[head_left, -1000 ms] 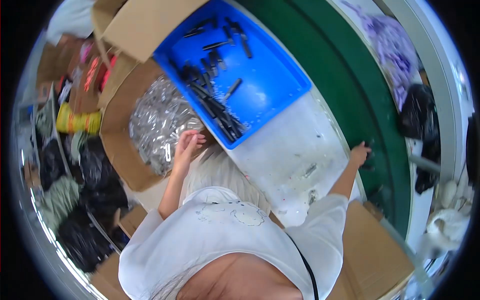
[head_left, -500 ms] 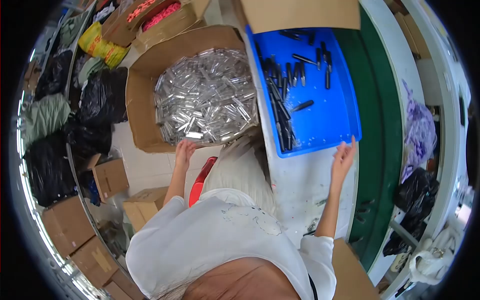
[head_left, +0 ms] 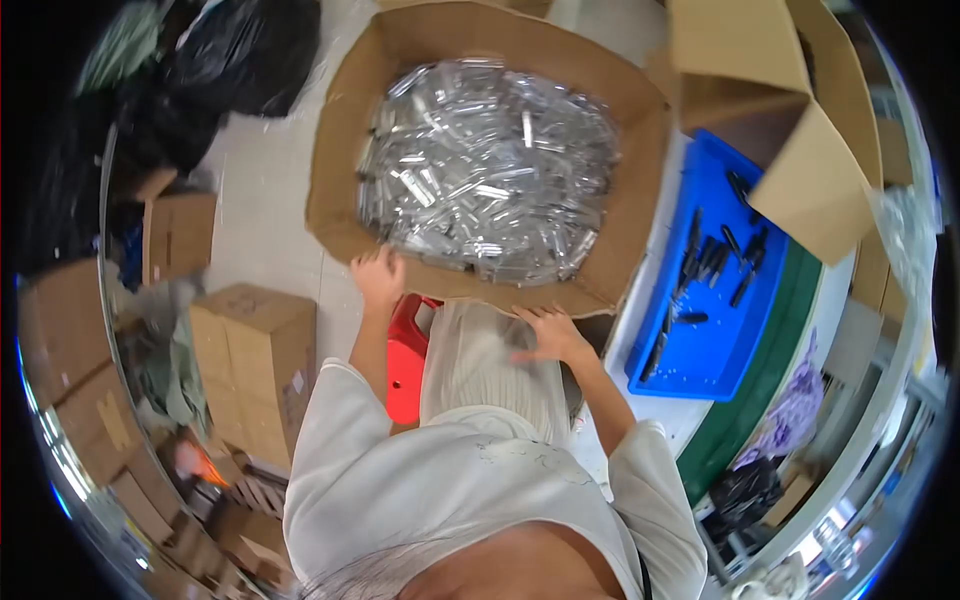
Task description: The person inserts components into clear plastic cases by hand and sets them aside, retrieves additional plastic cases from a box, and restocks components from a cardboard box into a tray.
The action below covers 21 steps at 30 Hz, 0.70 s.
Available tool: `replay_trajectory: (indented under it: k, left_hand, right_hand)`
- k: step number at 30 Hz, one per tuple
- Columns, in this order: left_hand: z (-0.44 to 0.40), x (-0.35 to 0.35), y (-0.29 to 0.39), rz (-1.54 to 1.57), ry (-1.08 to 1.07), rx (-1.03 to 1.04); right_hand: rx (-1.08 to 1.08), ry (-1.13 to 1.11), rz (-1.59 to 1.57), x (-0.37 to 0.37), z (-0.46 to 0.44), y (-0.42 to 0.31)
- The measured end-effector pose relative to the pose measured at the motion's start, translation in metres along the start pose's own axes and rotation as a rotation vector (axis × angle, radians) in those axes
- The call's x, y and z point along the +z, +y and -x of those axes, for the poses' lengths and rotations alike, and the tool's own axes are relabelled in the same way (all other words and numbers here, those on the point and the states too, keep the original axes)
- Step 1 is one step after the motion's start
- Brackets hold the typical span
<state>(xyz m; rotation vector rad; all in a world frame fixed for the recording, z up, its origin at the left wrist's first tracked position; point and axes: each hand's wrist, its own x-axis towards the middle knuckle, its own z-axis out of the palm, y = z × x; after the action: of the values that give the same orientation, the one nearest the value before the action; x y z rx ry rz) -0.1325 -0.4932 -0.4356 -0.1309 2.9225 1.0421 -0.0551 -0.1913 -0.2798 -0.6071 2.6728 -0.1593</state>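
A large cardboard box (head_left: 340, 190), filled with clear plastic tubes (head_left: 490, 180), stands in front of my body. My left hand (head_left: 380, 278) is at its near left edge, fingers closed over the rim. At the near right edge is my right hand (head_left: 552, 335), its fingertips at the rim and its thumb spread away below; it is slightly blurred and holds nothing I can see. To the right, a blue tray (head_left: 735, 370) contains several dark pen-like pieces (head_left: 712, 260) and sits on a white tabletop.
Open cardboard flaps (head_left: 815, 180) overhang the tray's far end. A green strip (head_left: 720, 445) runs along the table. On the left are a closed carton (head_left: 255, 360) and black bags (head_left: 245, 55). A red stool (head_left: 405, 365) is beneath me.
My view has swung left toward the tube box. My right hand has left the blue tray's corner for the box's near rim. My left hand now rests over the rim.
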Motion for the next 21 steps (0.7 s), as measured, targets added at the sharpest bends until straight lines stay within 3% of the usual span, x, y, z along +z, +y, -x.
replay_trajectory:
  k: [2,4,6,7,8,10,21]
  left_hand:
    - [-0.003,0.015,-0.007,0.084,0.252,0.078]
    - [0.007,0.018,-0.016,0.104,0.203,0.060]
    - [0.008,0.023,-0.021,0.126,0.366,0.132]
    - [0.011,0.025,-0.024,0.120,0.374,0.105]
    - [0.015,0.028,-0.026,0.130,0.370,0.107]
    - [0.027,0.027,-0.033,0.138,0.357,0.106]
    - [0.027,0.028,-0.024,0.200,0.339,0.141]
  right_hand:
    - [0.064,-0.106,-0.071,0.017,-0.006,-0.013]
    - [0.232,-0.571,0.232,0.023,-0.014,-0.022]
    - [0.233,-0.501,0.289,0.031,-0.011,-0.025]
    - [0.114,-0.282,0.256,0.040,-0.009,-0.023]
    - [0.090,-0.294,0.262,0.046,-0.005,-0.021]
    - [0.030,-0.034,0.198,0.052,0.006,-0.034]
    - [0.232,-0.016,0.200,0.056,0.012,-0.051]
